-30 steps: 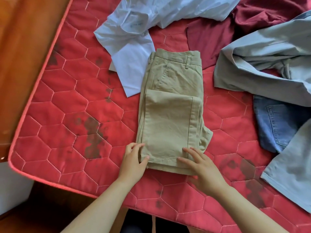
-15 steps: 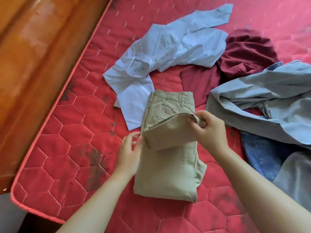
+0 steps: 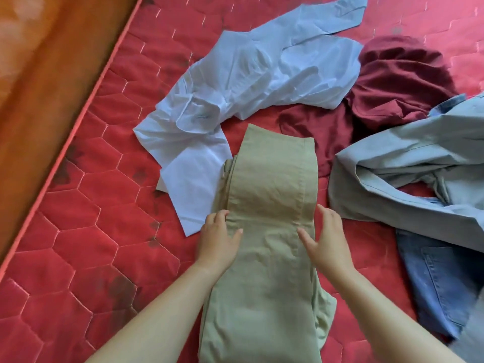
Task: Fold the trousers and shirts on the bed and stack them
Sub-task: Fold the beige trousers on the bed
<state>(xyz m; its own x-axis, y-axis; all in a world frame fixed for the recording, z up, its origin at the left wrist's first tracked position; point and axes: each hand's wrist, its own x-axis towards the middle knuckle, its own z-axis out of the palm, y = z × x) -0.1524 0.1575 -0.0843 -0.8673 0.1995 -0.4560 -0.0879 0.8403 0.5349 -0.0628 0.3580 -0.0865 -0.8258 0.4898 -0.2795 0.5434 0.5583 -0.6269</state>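
The khaki trousers [image 3: 267, 231] lie folded in the middle of the red quilted mattress [image 3: 104, 231], a folded-over panel covering their far half. My left hand [image 3: 218, 239] rests flat on the trousers' left edge with fingers spread. My right hand [image 3: 326, 238] lies flat on the right edge, fingers straight. A crumpled pale blue shirt [image 3: 248, 82] lies beyond and to the left. A maroon shirt [image 3: 392, 85] is bunched behind the trousers. Grey-blue trousers [image 3: 419, 163] and blue jeans [image 3: 440, 279] lie unfolded at the right.
An orange-brown wooden bed frame [image 3: 44, 82] runs along the mattress's left edge. Bare mattress with dark stains shows to the left of the khaki trousers.
The lifted trouser part has been laid over the far half, hiding the waistband. My right hand let go of the cloth; both hands now lie flat at the fold's near edge.
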